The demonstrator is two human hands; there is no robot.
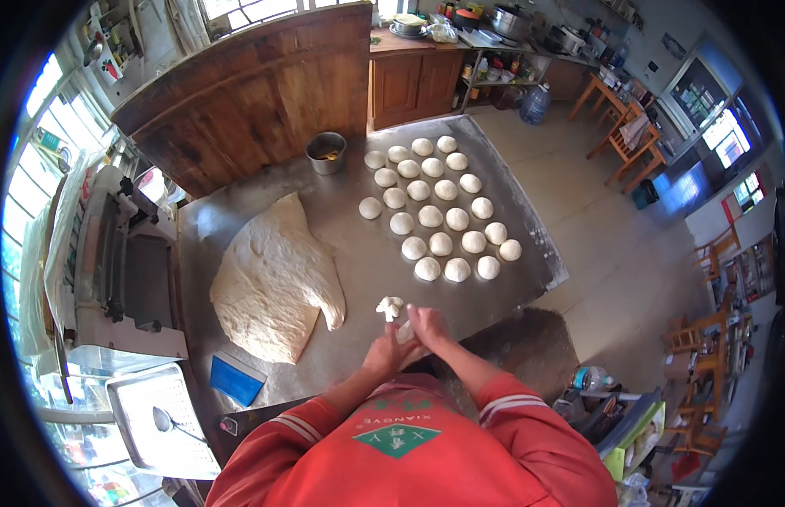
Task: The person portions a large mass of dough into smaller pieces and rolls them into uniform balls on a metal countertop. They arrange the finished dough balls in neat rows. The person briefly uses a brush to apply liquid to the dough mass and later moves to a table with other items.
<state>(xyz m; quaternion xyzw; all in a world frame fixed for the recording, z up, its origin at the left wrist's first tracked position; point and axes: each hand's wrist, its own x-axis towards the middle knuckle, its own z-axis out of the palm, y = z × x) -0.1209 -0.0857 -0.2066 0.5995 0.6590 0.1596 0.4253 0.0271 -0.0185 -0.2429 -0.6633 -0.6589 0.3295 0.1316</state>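
At the near edge of the steel table [363,253], my left hand [385,355] and my right hand [428,328] are closed together on an elongated piece of dough [405,332], partly hidden by my fingers. A small ragged lump of dough [390,308] lies just beyond them. To their left spreads a large slab of soft dough [270,287], with a blue scraper [236,380] below it. Several rows of round dough balls [445,190] sit on the right half of the table.
A steel bowl [327,156] stands at the back, before a wooden panel [248,93]. On the left are a machine [122,279] and a tray with a ladle [155,397]. A cluttered shelf [620,431] is at lower right, wooden chairs [629,144] beyond the tiled floor [595,245].
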